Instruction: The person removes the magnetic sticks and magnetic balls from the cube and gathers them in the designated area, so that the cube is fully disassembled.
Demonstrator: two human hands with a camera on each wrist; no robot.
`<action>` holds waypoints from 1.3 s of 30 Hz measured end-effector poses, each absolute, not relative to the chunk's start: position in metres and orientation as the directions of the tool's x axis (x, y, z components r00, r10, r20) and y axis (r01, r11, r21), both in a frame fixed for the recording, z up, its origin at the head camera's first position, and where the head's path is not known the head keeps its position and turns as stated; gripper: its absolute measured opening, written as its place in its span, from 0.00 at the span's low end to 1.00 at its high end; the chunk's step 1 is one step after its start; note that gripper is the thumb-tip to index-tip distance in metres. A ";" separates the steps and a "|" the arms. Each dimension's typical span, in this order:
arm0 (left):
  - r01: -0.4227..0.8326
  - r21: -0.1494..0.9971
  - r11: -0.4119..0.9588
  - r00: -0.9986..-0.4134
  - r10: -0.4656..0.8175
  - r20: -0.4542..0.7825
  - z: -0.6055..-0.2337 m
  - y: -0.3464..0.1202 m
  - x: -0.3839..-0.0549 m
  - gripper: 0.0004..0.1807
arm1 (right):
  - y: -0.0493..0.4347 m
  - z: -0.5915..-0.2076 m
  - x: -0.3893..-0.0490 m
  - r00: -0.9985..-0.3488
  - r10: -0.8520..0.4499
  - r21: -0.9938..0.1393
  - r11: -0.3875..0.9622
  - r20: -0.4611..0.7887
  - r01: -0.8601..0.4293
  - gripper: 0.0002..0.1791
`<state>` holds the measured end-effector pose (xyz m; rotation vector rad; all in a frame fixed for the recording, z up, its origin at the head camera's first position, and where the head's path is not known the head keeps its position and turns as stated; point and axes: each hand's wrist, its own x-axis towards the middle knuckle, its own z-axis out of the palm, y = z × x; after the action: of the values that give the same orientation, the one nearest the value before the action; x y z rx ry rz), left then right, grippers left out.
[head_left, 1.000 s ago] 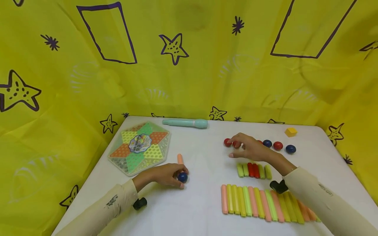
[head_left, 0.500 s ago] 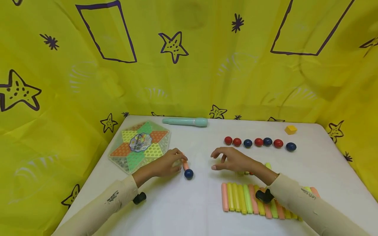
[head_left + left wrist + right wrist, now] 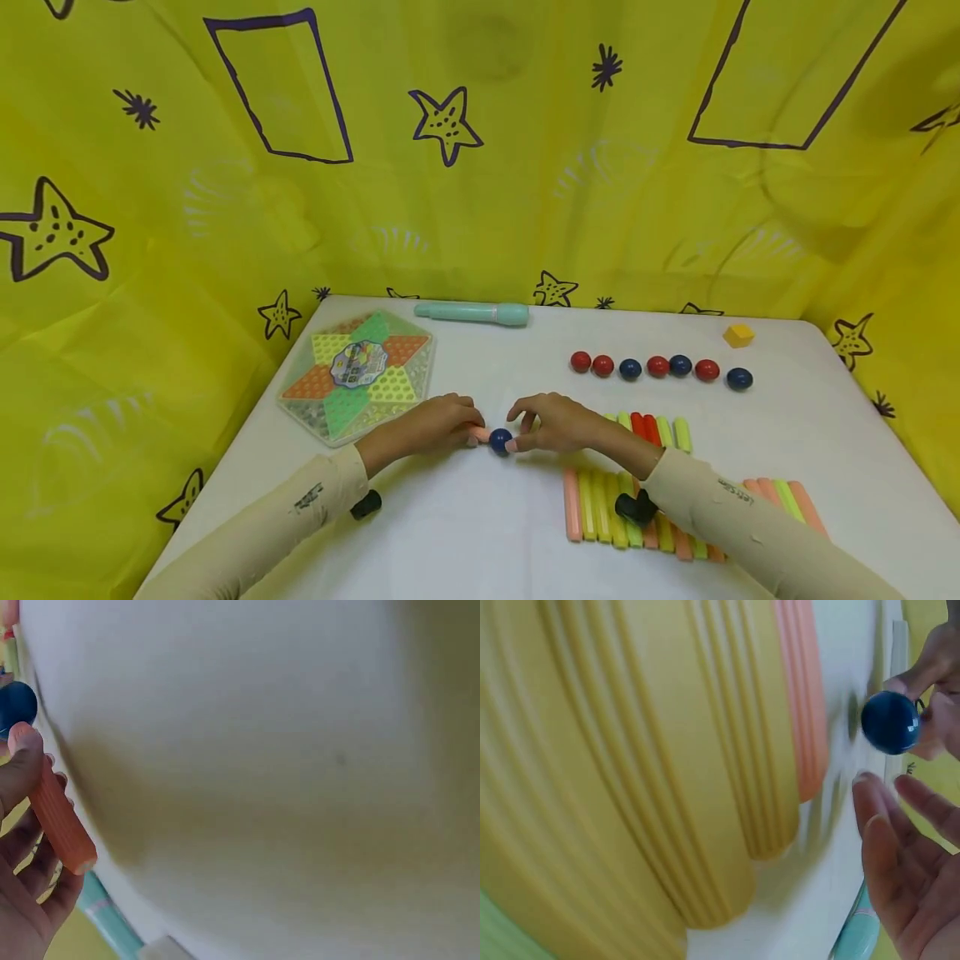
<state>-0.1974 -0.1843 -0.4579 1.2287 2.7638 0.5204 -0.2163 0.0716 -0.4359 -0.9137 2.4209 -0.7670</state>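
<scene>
My left hand (image 3: 441,422) grips a short orange ridged stick (image 3: 64,825) between thumb and fingers. At the stick's right end sits a shiny dark blue ball (image 3: 500,442). My right hand (image 3: 557,423) is beside the ball, thumb and fingers spread and bent with nothing between them. In the right wrist view a small gap shows between these fingertips and the blue ball (image 3: 890,722). Part of the stick is hidden by the left fingers.
Below the right forearm lie long ridged sticks (image 3: 596,508) in a row, with shorter green and red sticks (image 3: 651,429) behind. Farther back are red and blue balls (image 3: 657,367) and a yellow block (image 3: 738,336). A hexagonal game board (image 3: 360,375) and teal tube (image 3: 472,312) lie left.
The left hand has lifted or swung the orange stick with the blue ball so it points right. My right hand has moved left from the row of balls to the blue ball.
</scene>
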 end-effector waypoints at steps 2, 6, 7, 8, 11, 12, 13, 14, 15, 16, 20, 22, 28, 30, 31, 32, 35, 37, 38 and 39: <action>0.693 0.379 0.613 -0.676 0.735 0.047 -0.453 -0.183 -0.195 0.08 | 0.072 -0.434 -0.215 -0.682 -0.700 -0.655 0.619 -0.212 -0.433 0.24; 0.644 0.500 0.579 -0.691 0.721 0.055 -0.443 -0.181 -0.190 0.09 | 0.077 -0.430 -0.213 -0.641 -0.746 -0.729 0.538 -0.180 -0.422 0.21; 0.632 0.527 0.568 -0.695 0.716 0.061 -0.441 -0.180 -0.189 0.09 | 0.079 -0.429 -0.212 -0.628 -0.760 -0.747 0.513 -0.165 -0.424 0.20; 0.620 0.551 0.558 -0.700 0.711 0.067 -0.439 -0.180 -0.188 0.09 | 0.080 -0.428 -0.211 -0.618 -0.771 -0.759 0.490 -0.150 -0.428 0.20; 0.587 0.609 0.534 -0.709 0.702 0.068 -0.432 -0.175 -0.182 0.10 | 0.086 -0.425 -0.206 -0.605 -0.788 -0.790 0.442 -0.114 -0.426 0.18; 0.576 0.623 0.529 -0.712 0.699 0.064 -0.430 -0.173 -0.180 0.10 | 0.088 -0.424 -0.205 -0.604 -0.789 -0.796 0.433 -0.108 -0.424 0.18; 0.566 0.635 0.526 -0.715 0.697 0.060 -0.428 -0.171 -0.178 0.10 | 0.090 -0.422 -0.203 -0.608 -0.787 -0.798 0.432 -0.105 -0.421 0.17; 0.562 0.642 0.521 -0.714 0.698 0.059 -0.425 -0.168 -0.176 0.10 | 0.092 -0.421 -0.201 -0.609 -0.787 -0.799 0.428 -0.100 -0.422 0.16; 0.559 0.648 0.518 -0.713 0.699 0.056 -0.423 -0.165 -0.174 0.09 | 0.094 -0.420 -0.199 -0.606 -0.790 -0.800 0.423 -0.095 -0.426 0.15; 0.558 0.650 0.515 -0.710 0.702 0.053 -0.422 -0.162 -0.172 0.09 | 0.097 -0.419 -0.197 -0.600 -0.795 -0.801 0.417 -0.093 -0.429 0.15; 0.576 0.641 0.508 -0.688 0.724 0.044 -0.417 -0.154 -0.165 0.09 | 0.109 -0.417 -0.192 -0.567 -0.821 -0.798 0.389 -0.073 -0.460 0.13; 0.583 0.632 0.511 -0.682 0.730 0.040 -0.417 -0.152 -0.163 0.09 | 0.118 -0.416 -0.191 -0.560 -0.827 -0.793 0.379 -0.058 -0.477 0.14; 0.552 0.634 0.541 -0.712 0.702 0.020 -0.430 -0.151 -0.160 0.07 | 0.162 -0.419 -0.192 -0.638 -0.769 -0.768 0.428 -0.034 -0.476 0.17; 0.537 0.640 0.549 -0.722 0.692 0.012 -0.436 -0.148 -0.159 0.06 | 0.179 -0.422 -0.192 -0.667 -0.744 -0.759 0.457 -0.041 -0.463 0.18; 0.529 0.645 0.552 -0.725 0.688 0.006 -0.438 -0.146 -0.159 0.07 | 0.186 -0.423 -0.192 -0.681 -0.731 -0.756 0.473 -0.050 -0.453 0.18; 0.526 0.645 0.555 -0.727 0.687 0.002 -0.440 -0.142 -0.158 0.08 | 0.194 -0.424 -0.191 -0.693 -0.719 -0.754 0.485 -0.056 -0.443 0.18; 0.498 0.662 0.561 -0.725 0.688 -0.037 -0.443 -0.131 -0.156 0.12 | 0.214 -0.425 -0.189 -0.723 -0.685 -0.753 0.520 -0.087 -0.403 0.20; 0.459 0.684 0.567 -0.726 0.683 -0.080 -0.444 -0.123 -0.155 0.15 | 0.225 -0.425 -0.187 -0.738 -0.666 -0.756 0.538 -0.110 -0.373 0.20; 0.437 0.695 0.571 -0.729 0.678 -0.098 -0.445 -0.118 -0.156 0.16 | 0.230 -0.426 -0.186 -0.742 -0.661 -0.757 0.542 -0.116 -0.364 0.21; 0.409 0.705 0.579 -0.738 0.664 -0.117 -0.446 -0.114 -0.156 0.17 | 0.234 -0.427 -0.185 -0.746 -0.654 -0.758 0.547 -0.122 -0.356 0.21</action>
<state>-0.1560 -0.1139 -0.4461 0.8696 2.4435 0.9537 -0.1854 0.2344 -0.4267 -0.8242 2.3942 -1.0440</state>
